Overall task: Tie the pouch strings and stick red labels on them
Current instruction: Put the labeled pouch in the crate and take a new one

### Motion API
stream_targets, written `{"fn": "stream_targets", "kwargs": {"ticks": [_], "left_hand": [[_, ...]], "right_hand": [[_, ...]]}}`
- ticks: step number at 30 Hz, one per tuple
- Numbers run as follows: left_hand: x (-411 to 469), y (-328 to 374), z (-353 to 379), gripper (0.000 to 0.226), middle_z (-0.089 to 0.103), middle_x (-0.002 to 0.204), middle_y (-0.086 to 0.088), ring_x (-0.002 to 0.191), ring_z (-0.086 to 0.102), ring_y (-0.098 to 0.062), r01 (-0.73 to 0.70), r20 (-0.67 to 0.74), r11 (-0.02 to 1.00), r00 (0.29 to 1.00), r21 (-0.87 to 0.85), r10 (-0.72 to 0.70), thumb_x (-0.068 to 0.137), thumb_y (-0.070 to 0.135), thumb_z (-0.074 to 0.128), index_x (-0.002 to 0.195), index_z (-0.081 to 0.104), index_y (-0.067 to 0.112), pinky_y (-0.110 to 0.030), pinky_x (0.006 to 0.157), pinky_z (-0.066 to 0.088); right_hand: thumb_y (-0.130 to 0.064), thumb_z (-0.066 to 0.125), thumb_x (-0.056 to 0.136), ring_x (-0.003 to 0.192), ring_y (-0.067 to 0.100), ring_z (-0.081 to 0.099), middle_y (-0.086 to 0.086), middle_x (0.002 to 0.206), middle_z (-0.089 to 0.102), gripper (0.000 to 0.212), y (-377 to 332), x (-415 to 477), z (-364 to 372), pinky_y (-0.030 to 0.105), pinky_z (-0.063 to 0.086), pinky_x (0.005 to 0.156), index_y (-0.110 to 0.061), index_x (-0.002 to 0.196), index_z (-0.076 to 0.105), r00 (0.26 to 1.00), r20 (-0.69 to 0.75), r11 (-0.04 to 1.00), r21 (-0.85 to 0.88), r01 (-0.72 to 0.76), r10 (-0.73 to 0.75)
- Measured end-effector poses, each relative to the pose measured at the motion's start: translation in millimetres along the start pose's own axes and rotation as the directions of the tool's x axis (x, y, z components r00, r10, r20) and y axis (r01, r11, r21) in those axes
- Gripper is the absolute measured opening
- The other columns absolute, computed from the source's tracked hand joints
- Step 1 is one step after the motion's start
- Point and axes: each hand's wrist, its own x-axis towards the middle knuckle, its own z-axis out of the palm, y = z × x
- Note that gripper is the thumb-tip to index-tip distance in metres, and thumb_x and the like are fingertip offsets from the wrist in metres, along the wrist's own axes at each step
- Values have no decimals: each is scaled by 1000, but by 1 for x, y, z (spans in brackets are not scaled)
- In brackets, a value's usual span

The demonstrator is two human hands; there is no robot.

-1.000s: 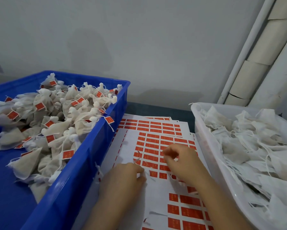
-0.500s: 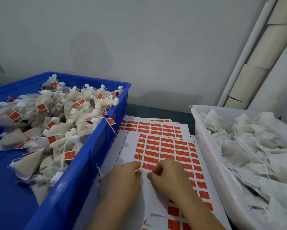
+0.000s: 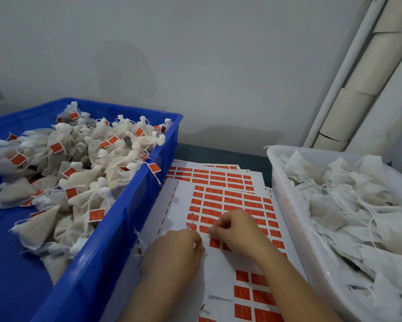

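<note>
Over the label sheet (image 3: pixel 181 205) — pouch string (image 3: pixel 191 223) held.
Left hand (image 3: pixel 172 249) and right hand (image 3: pixel 238 231) both pinched the limp, light pouch string; flimsy red labels (image 3: pixel 232 194) looked best peeled by a corner.

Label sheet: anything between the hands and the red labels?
Nothing visible does. The left hand and right hand are right over the label sheet, meeting at its red labels. The blue crate and white bin flank the sheet, clear of the path.
</note>
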Motion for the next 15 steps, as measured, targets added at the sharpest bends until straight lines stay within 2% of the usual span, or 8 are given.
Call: {"fn": "stream_targets", "kwargs": {"ticks": [2, 4, 6, 7, 9, 11, 13, 15], "left_hand": [[-2, 0, 1, 41, 47, 136, 8, 118, 51, -15, -52, -36, 998, 998, 22, 53, 94, 43, 45, 134, 41, 36, -31, 102, 43], [-8, 4, -1, 30, 59, 120, 6, 107, 57, -16, -123, -181, 992, 976, 18, 124, 94, 41, 43, 121, 53, 36, -31, 92, 49], [-14, 9, -4, 25, 65, 103, 2, 94, 60, -20, -152, -298, 988, 943, 16, 150, 91, 41, 43, 108, 60, 32, -31, 79, 52], [-15, 10, -4, 25, 65, 101, 2, 92, 61, -20, -156, -304, 988, 940, 20, 155, 91, 41, 43, 106, 60, 32, -31, 77, 51], [-10, 10, -3, 26, 62, 115, 5, 99, 60, -17, -136, -206, 991, 969, 13, 136, 93, 42, 44, 114, 58, 35, -30, 83, 50], [-5, 9, -4, 37, 52, 132, 9, 109, 56, -16, -75, -29, 997, 997, 11, 75, 93, 42, 46, 130, 47, 37, -31, 96, 48], [-2, 10, -6, 40, 50, 133, 8, 110, 56, -18, -24, -4, 999, 1000, 31, 24, 92, 40, 48, 131, 44, 38, -36, 97, 48], [0, 11, -5, 38, 52, 131, 6, 109, 56, -19, -5, -34, 999, 999, 42, 6, 92, 39, 50, 130, 44, 38, -39, 96, 48]], "right_hand": [[-35, 63, 85, 62, 5, 60, -16, 72, 60, 20, 0, 1, -8, 8, 38, 51, -29, 66, 60, 998, 64, 1000, 2, 1, -1], [-34, 62, 86, 65, 5, 61, -18, 74, 60, 17, 2, 1, -13, 8, 40, 51, -31, 70, 61, 996, 87, 999, 29, 13, -16], [-33, 59, 89, 69, 4, 62, -18, 77, 59, 14, 3, 1, -14, 8, 42, 53, -33, 74, 60, 998, 51, 998, 55, 33, -36], [-33, 58, 89, 70, 4, 62, -18, 78, 59, 14, 4, 1, -14, 8, 42, 54, -33, 75, 59, 999, 16, 997, 69, 43, -44], [-33, 60, 88, 73, 4, 61, -20, 79, 59, 13, 7, -2, -13, 7, 42, 57, -34, 75, 57, 996, -38, 991, 100, 84, -81], [-32, 64, 85, 77, 2, 60, -23, 80, 58, 15, 14, -8, -14, 7, 44, 61, -37, 72, 59, 986, 34, 985, 65, 161, -163], [-32, 63, 84, 85, 0, 56, -29, 86, 54, 15, 20, -14, -14, 7, 43, 68, -41, 72, 64, 957, 183, 971, -42, 235, -223], [-30, 60, 85, 93, -1, 51, -32, 92, 49, 14, 22, -16, -10, 8, 40, 78, -42, 86, 67, 936, 234, 948, -117, 296, -264]]}}
